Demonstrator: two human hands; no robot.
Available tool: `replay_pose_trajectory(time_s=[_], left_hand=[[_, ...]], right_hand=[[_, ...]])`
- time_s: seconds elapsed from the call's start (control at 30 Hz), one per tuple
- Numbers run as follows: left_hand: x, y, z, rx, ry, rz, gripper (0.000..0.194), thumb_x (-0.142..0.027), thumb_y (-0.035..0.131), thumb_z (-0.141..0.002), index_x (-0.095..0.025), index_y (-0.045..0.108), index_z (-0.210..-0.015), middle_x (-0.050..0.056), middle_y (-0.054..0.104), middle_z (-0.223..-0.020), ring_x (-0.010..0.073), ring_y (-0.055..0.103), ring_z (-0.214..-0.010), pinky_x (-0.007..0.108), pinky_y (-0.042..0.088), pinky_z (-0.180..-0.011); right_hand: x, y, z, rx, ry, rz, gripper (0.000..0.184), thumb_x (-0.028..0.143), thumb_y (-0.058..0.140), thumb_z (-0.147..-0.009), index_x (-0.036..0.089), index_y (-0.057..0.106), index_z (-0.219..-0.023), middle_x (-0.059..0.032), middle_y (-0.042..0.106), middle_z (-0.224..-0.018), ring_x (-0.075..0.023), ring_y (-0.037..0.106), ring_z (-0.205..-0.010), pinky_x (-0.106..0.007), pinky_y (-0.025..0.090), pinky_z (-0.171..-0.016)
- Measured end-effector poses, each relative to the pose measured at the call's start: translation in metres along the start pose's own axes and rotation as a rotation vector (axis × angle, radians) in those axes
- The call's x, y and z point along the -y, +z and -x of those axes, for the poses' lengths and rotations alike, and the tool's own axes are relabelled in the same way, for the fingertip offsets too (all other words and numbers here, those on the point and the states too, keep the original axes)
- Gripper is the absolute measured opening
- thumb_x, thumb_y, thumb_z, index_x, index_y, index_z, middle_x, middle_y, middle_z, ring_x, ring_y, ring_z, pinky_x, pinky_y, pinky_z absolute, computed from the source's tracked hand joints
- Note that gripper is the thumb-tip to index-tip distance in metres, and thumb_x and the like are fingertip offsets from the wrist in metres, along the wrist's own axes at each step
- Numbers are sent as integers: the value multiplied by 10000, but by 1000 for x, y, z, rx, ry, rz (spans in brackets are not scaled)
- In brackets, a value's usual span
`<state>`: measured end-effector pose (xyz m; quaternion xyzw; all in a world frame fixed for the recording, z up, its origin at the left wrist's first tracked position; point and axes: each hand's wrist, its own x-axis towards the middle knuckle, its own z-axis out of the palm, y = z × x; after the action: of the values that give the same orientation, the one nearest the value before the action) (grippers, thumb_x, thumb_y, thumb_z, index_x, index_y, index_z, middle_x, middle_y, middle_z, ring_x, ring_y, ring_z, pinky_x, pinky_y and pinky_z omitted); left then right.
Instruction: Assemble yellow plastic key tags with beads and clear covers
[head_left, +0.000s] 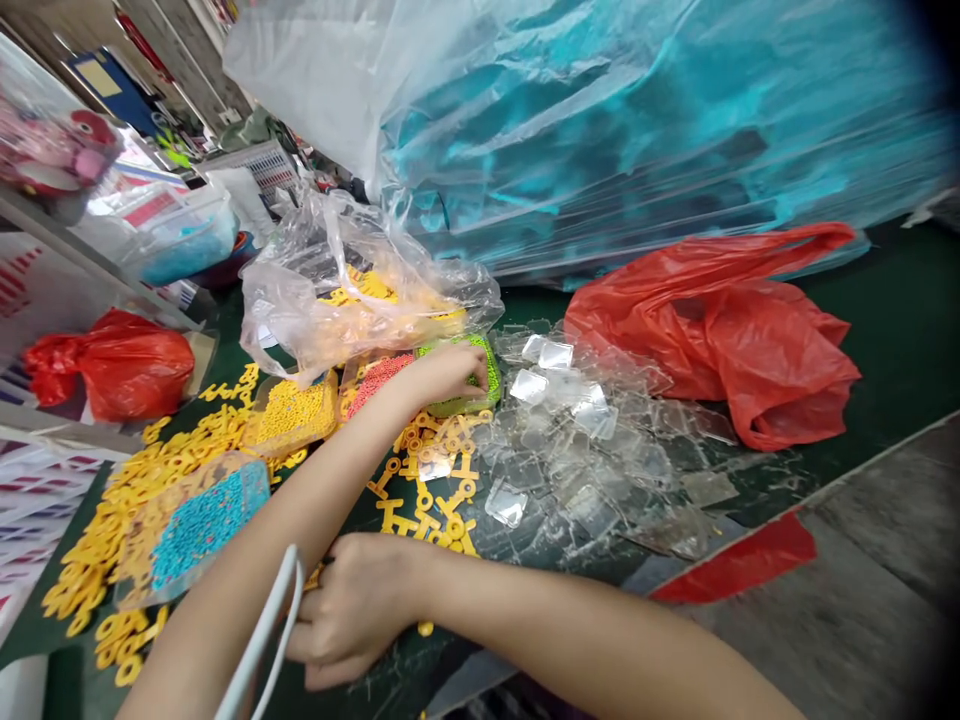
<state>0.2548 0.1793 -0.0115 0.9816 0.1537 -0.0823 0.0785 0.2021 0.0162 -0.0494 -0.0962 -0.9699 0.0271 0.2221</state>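
Left hand (442, 375): fingers curled narrow on green-bead packet (465, 403) | right hand (352, 605): fingers bunched, hold unclear, by yellow plastic pieces (427, 490) below packet | clear sachets (577, 470) right of packet, spread within reach

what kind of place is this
Probably a small workshop or packing area for plastic craft parts: heaps of moulded yellow plastic pieces lie on a green work table, with a bag of blue beads and scattered clear plastic sleeves.
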Motion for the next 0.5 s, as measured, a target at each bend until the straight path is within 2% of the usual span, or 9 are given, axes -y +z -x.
replay_pose_trajectory(time_s=[0.1,0.23,0.37,0.43,0.5], left_hand=[[0,-2,8,-105,1,-3,88,-256,706,-812,-170,726,-810,45,643,-888,189,594,-830,277,420,-751],[-13,-16,44,-379,-51,8,124,-285,665,-859,-174,718,-841,54,622,-929,197,585,-874,313,435,-787],[-46,-29,110,-700,-177,55,135,-300,630,-889,-193,710,-873,43,619,-934,187,574,-913,322,448,-820],[-64,-26,149,-840,-273,72,124,-292,629,-891,-200,709,-869,31,624,-913,177,574,-902,317,453,-827],[-79,-13,187,-913,-398,105,111,-288,639,-883,-206,711,-865,23,629,-897,172,580,-883,312,460,-822]], right_hand=[[-1,-4,2,24,28,5,292,341,409,-946,193,635,-836,7,704,-754,-163,649,-720,-319,427,-556],[-1,-10,4,59,42,0,274,323,442,-930,180,659,-847,-19,699,-765,-178,639,-734,-331,406,-571],[0,-12,7,67,111,-34,219,296,506,-883,168,668,-810,-29,690,-768,-182,599,-738,-340,381,-624],[0,-13,9,29,160,-53,178,279,546,-843,161,664,-781,-39,692,-824,-196,570,-816,-345,375,-687],[-1,-15,10,2,189,-71,143,256,565,-811,161,655,-755,-46,692,-875,-206,531,-871,-348,356,-731]])
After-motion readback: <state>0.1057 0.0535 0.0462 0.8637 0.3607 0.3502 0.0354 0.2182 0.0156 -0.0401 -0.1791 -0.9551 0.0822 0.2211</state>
